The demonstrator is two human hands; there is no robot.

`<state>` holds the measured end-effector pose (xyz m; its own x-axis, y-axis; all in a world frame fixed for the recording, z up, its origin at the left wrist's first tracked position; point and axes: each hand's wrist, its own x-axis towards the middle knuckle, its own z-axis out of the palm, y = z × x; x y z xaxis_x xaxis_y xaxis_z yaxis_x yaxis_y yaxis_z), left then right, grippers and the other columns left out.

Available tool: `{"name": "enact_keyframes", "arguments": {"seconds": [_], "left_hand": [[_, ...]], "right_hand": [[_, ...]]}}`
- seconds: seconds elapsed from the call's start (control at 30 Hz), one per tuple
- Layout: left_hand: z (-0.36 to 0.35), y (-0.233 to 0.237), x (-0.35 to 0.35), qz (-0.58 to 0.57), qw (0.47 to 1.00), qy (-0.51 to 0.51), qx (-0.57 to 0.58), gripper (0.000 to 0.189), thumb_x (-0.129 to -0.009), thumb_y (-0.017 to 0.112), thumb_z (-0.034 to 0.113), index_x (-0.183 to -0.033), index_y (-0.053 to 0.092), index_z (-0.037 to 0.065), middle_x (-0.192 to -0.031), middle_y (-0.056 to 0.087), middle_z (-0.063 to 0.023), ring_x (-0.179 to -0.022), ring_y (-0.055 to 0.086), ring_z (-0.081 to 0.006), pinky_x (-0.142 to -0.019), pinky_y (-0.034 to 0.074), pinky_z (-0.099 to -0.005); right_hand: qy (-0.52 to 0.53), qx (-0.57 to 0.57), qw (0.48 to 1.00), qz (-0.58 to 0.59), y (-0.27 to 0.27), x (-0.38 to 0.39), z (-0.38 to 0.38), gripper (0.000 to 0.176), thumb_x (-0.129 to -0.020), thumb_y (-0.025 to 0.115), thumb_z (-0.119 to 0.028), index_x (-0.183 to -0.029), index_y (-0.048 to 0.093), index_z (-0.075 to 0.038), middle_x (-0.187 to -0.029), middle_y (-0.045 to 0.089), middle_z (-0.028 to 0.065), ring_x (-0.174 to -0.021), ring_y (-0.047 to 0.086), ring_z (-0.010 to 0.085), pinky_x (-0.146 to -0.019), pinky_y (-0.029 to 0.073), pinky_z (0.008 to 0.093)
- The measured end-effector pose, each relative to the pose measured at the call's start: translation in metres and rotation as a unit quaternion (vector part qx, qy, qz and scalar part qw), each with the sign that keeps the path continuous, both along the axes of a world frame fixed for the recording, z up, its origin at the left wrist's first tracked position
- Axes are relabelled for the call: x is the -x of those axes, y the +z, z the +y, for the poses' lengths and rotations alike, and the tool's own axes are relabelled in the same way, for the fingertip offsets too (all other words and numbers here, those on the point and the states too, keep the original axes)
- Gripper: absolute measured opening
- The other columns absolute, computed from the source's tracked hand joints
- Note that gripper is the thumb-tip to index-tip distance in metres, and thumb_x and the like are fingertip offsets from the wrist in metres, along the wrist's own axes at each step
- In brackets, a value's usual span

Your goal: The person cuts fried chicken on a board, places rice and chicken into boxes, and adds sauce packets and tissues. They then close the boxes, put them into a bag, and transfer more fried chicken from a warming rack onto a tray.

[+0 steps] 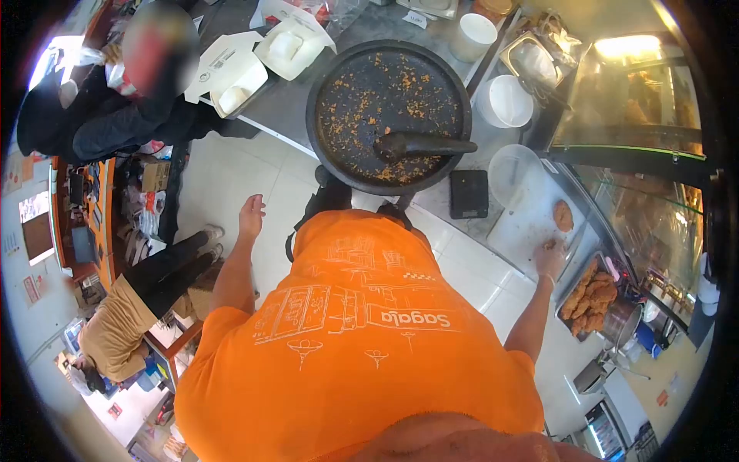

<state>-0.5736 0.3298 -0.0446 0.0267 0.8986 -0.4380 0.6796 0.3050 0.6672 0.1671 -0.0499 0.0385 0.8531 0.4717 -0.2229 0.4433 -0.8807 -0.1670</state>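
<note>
My left hand point(251, 216) hangs over the floor beside me, its fingers loosely bent and apart with nothing in them. Over the near end of a white cutting board point(517, 232), my right hand point(550, 263) appears to wear a clear glove. Its fingers close around a brown piece of fried chicken point(550, 244), mostly hidden by the hand. Another breaded piece of fried chicken point(563, 216) lies on the board just beyond. Close by on the right, a tray holds a pile of fried chicken point(590, 300).
A large black stone mortar point(339, 92) with orange-brown bits carries a dark pestle point(431, 145). Near it are a black scale point(469, 194), a clear round tub point(515, 175), white tubs point(505, 101) and open boxes point(289, 48). A glass display case point(631, 100) borders the right. Other people are at left.
</note>
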Motion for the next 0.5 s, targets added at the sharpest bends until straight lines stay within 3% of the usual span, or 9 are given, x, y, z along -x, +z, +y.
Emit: {"name": "enact_keyframes", "arguments": {"seconds": [0.13,0.17,0.2,0.27,0.37,0.4,0.47,0.5], "left_hand": [[-0.005,-0.008,-0.02,-0.079,0.996,0.03,0.038,0.042,-0.104,0.05,0.038,-0.124,0.061,0.003,-0.098,0.067,-0.0101,-0.076,0.061,-0.0141,-0.063,0.049,-0.0267],[-0.007,-0.013,-0.02,-0.11,0.99,0.052,0.072,0.042,-0.104,0.049,0.039,-0.124,0.061,0.004,-0.097,0.066,-0.0088,-0.074,0.059,-0.0128,-0.061,0.047,-0.0253],[-0.011,-0.011,-0.023,-0.095,0.991,0.038,0.081,0.042,-0.105,0.048,0.039,-0.125,0.061,0.005,-0.096,0.065,-0.0073,-0.073,0.058,-0.0119,-0.059,0.045,-0.0242],[-0.013,-0.004,-0.029,-0.067,0.994,0.016,0.088,0.042,-0.105,0.047,0.04,-0.125,0.061,0.006,-0.096,0.064,-0.0056,-0.072,0.056,-0.0109,-0.058,0.043,-0.0234],[-0.008,-0.003,-0.022,-0.034,0.996,0.011,0.085,0.042,-0.104,0.047,0.042,-0.125,0.061,0.008,-0.097,0.064,-0.0048,-0.072,0.056,-0.0107,-0.057,0.042,-0.0242],[-0.006,-0.004,-0.016,-0.031,0.996,0.014,0.087,0.043,-0.104,0.048,0.042,-0.125,0.061,0.008,-0.097,0.064,-0.0046,-0.072,0.056,-0.0106,-0.057,0.042,-0.0244],[-0.006,-0.008,-0.001,-0.055,0.992,0.049,0.101,0.043,-0.103,0.049,0.043,-0.125,0.061,0.009,-0.098,0.065,-0.0044,-0.072,0.056,-0.0105,-0.058,0.043,-0.0246],[-0.004,-0.018,0.01,-0.081,0.987,0.086,0.107,0.042,-0.103,0.05,0.044,-0.125,0.062,0.01,-0.099,0.065,-0.0044,-0.073,0.056,-0.0106,-0.059,0.044,-0.0246]], "right_hand": [[-0.001,-0.084,0.991,-0.101,-0.035,-0.007,-0.018,0.022,-0.084,0.059,-0.018,-0.093,0.064,0.001,-0.097,0.066,0.028,-0.094,0.063,0.0446,-0.087,0.048,0.0515],[-0.016,-0.025,0.996,-0.088,-0.047,-0.022,-0.031,0.025,-0.084,0.059,-0.017,-0.102,0.067,-0.001,-0.101,0.068,0.0259,-0.095,0.065,0.0446,-0.085,0.05,0.0505],[0.007,-0.046,0.991,-0.123,-0.047,-0.022,-0.035,0.025,-0.084,0.059,-0.017,-0.102,0.067,-0.001,-0.098,0.068,0.0265,-0.095,0.065,0.0446,-0.086,0.051,0.0503],[-0.076,-0.029,0.991,-0.105,-0.052,-0.028,-0.036,0.026,-0.082,0.061,-0.015,-0.104,0.068,-0.003,-0.098,0.069,0.0261,-0.097,0.066,0.0429,-0.087,0.051,0.0473],[-0.145,-0.124,0.974,-0.118,-0.033,-0.026,-0.027,0.025,-0.083,0.066,-0.02,-0.1,0.068,-0.002,-0.093,0.071,0.0225,-0.09,0.068,0.0404,-0.082,0.053,0.0464],[-0.172,-0.156,0.97,-0.069,-0.035,-0.032,-0.037,0.035,-0.084,0.071,-0.02,-0.115,0.066,-0.003,-0.106,0.071,0.0161,-0.098,0.069,0.0314,-0.084,0.055,0.0404],[-0.218,-0.438,0.866,0.105,-0.031,-0.036,-0.055,0.04,-0.087,0.07,-0.018,-0.123,0.062,-0.005,-0.115,0.068,0.0143,-0.105,0.067,0.0286,-0.085,0.055,0.039],[-0.228,-0.561,0.77,0.203,-0.033,-0.036,-0.055,0.042,-0.088,0.07,-0.017,-0.127,0.059,-0.006,-0.12,0.066,0.0134,-0.109,0.066,0.0273,-0.086,0.056,0.0383]]}}
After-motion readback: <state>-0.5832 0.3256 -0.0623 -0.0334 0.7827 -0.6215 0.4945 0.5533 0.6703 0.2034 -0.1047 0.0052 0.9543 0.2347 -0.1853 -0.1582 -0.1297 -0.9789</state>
